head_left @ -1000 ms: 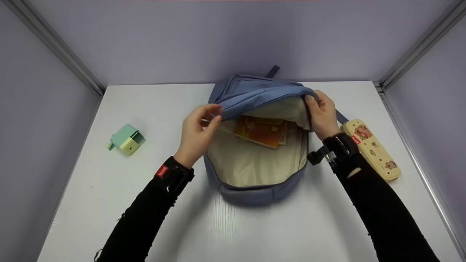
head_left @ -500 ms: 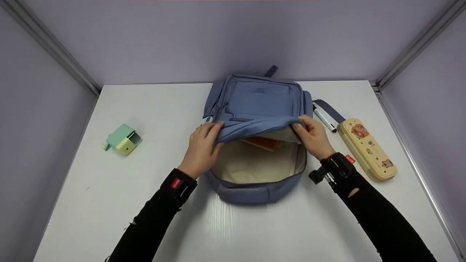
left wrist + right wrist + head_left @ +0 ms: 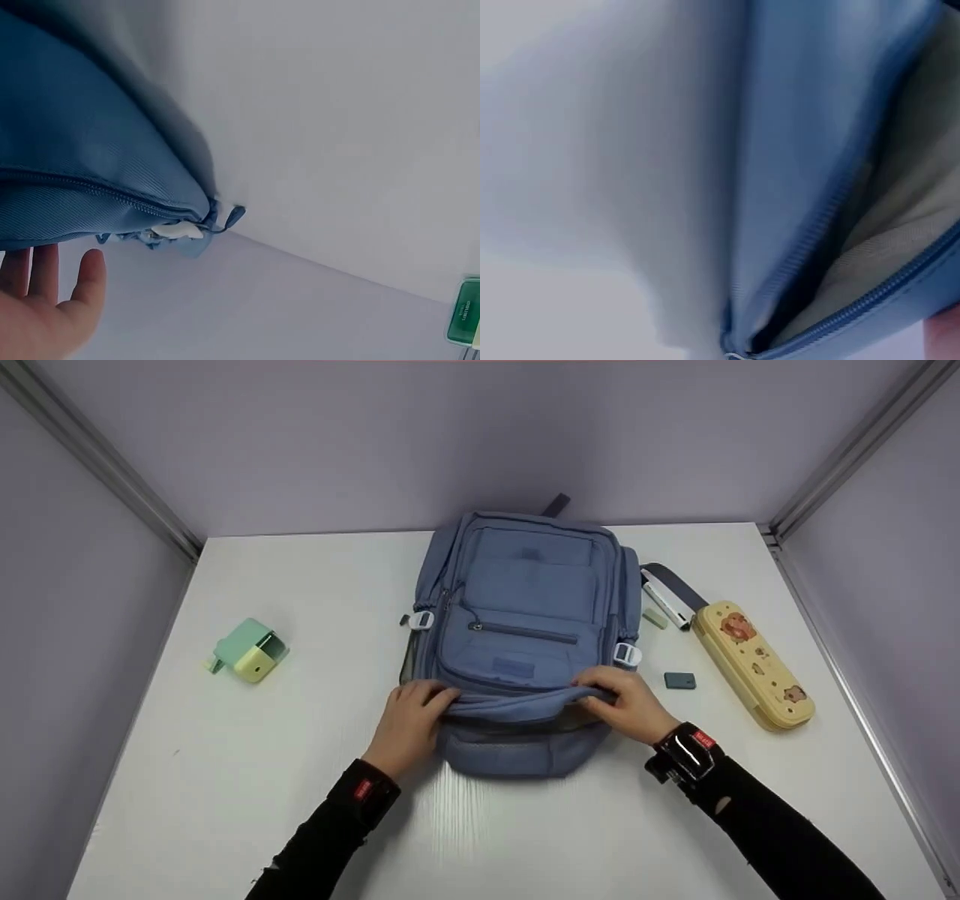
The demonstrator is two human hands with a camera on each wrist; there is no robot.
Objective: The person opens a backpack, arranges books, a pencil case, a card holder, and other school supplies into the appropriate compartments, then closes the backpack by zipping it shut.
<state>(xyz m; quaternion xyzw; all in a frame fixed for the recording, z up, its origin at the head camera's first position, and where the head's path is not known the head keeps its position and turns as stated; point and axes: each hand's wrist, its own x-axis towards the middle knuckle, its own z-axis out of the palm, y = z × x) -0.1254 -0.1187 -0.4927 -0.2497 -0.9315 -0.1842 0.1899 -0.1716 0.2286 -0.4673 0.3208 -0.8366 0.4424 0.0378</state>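
Observation:
A blue backpack [image 3: 536, 585] lies flat on the table with its front panel up. My left hand [image 3: 409, 727] holds the left side of the top flap's edge; in the left wrist view its fingers [image 3: 45, 274] reach behind the blue fabric. At the flap's right side, my right hand [image 3: 626, 705] pinches the edge between thumb and fingers. The main compartment is mostly covered, with a narrow gap under the flap. In the right wrist view, the unzipped zipper [image 3: 870, 300] borders the pale lining, and a bit of a finger [image 3: 941, 337] shows at the corner.
Right of the backpack lie a yellow pencil case [image 3: 754, 664], a white pen-like item [image 3: 667, 600], a small green block [image 3: 655, 619] and a dark grey-blue block [image 3: 680, 681]. A green and yellow pencil sharpener [image 3: 251, 651] stands at left. Walls close in the back and sides.
Both hands have drawn the raised flap down and toward me over the opening. The orange booklets inside are now hidden. The front panel and the small items at right have come into view.

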